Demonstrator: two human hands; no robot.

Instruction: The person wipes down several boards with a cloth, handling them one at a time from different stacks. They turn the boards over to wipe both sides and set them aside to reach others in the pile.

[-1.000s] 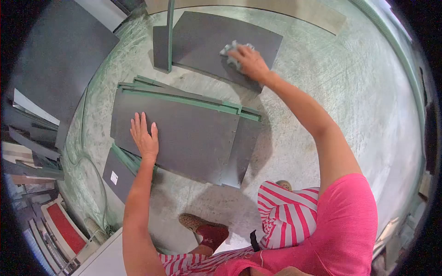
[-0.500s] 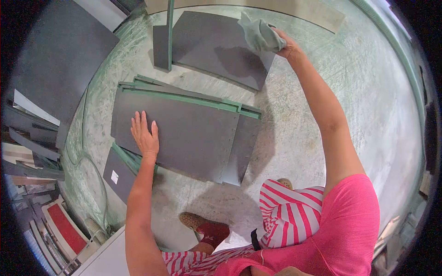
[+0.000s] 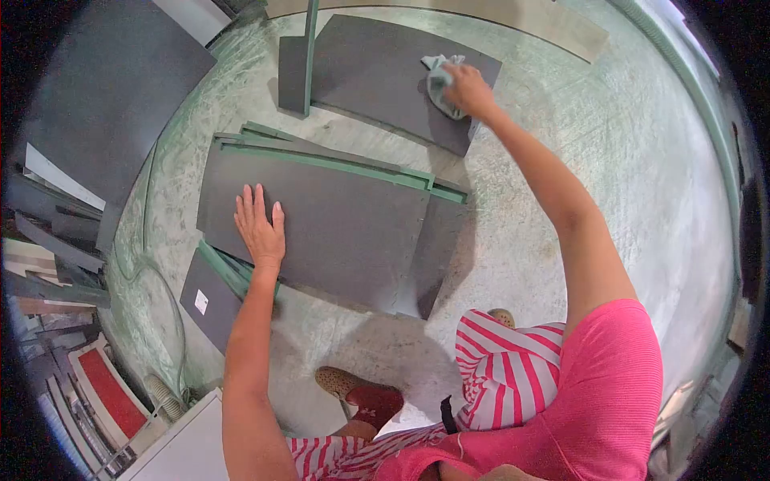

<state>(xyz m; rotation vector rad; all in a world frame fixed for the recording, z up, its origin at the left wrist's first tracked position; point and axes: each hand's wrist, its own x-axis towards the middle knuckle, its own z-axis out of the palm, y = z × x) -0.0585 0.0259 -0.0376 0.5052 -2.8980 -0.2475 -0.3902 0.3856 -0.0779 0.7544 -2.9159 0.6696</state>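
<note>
My left hand (image 3: 261, 231) lies flat, fingers spread, on the upper dark grey panel (image 3: 345, 228) of a small stack. Green edging (image 3: 337, 160) runs along the far side of that panel. My right hand (image 3: 470, 91) is closed on a grey-green cloth (image 3: 443, 86), slightly blurred. The cloth is over the right part of another dark panel (image 3: 369, 64) farther back, apparently touching its surface. A narrow upright piece with a green edge (image 3: 310, 60) stands at that panel's left end.
A smaller dark panel with a white label (image 3: 200, 302) lies at lower left of the stack. A large dark board (image 3: 120, 96) and several offcuts (image 3: 60, 248) are on the left. A hose (image 3: 164, 397) and a white surface (image 3: 180, 441) are nearby. A pale board (image 3: 449, 20) lies at the back.
My right hand has brought the cloth down and slightly left, onto the far panel. My left hand stays flat on the near panel. The view has shifted slightly.
</note>
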